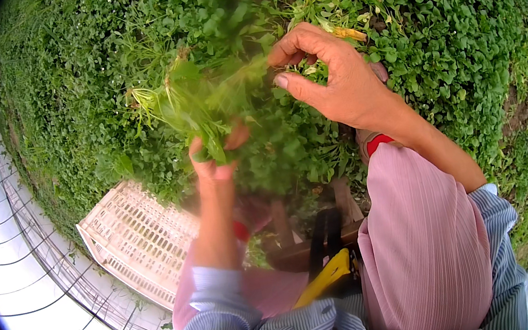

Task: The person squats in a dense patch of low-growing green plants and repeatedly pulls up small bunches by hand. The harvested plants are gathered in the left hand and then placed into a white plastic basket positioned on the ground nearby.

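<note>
My left hand [212, 162] is raised in front of me, shut on a bunch of leafy green stems [190, 104] that fans out above the fist. My right hand [332, 73] reaches in from the right, its thumb and fingers pinched on a thin stem at the bunch's right side. Both hands hover over a dense bed of low green plants [92, 67]. The left hand and bunch are blurred. My knees in pink fabric [419, 244] fill the lower frame.
A white slatted plastic crate [131, 236] lies at the lower left beside the bed. A wire mesh and white sheeting [31, 295] curve along the left edge. A yellow object [328, 277] and dark straps sit between my knees. Bare soil [515, 107] shows at the right.
</note>
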Demonstrator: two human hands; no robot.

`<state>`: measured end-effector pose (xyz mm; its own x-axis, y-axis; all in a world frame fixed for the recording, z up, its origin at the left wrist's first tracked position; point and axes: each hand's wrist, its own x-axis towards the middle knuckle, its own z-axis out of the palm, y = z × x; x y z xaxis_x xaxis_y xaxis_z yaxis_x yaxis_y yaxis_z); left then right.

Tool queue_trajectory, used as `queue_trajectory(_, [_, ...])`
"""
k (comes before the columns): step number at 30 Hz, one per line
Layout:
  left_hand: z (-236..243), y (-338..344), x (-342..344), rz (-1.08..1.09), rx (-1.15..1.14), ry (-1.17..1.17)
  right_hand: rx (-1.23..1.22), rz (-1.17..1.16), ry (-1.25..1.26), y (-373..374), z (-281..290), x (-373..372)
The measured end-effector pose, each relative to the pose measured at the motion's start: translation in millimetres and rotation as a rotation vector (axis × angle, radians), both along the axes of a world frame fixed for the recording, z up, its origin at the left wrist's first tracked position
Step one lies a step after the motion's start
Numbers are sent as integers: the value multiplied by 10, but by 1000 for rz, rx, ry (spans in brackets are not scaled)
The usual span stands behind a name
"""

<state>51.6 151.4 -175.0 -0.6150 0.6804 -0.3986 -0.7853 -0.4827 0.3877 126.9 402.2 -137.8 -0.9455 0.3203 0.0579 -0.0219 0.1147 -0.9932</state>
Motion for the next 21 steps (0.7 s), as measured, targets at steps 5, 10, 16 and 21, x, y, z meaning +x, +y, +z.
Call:
queue_trajectory(5, [111,279,103,-49,-16,2,75,37,-106,-62,-19,-58])
queue_trajectory(10, [99,353,200,-73,-14,-44,116,5,-24,-111,-125,-99])
queue_trajectory(16, [116,368,288,-25,-66,-74,65,5,45,-71,-84,-84])
queue_trajectory(21, [70,303,224,-71,7,-95,357,-51,55,7,-88,-87])
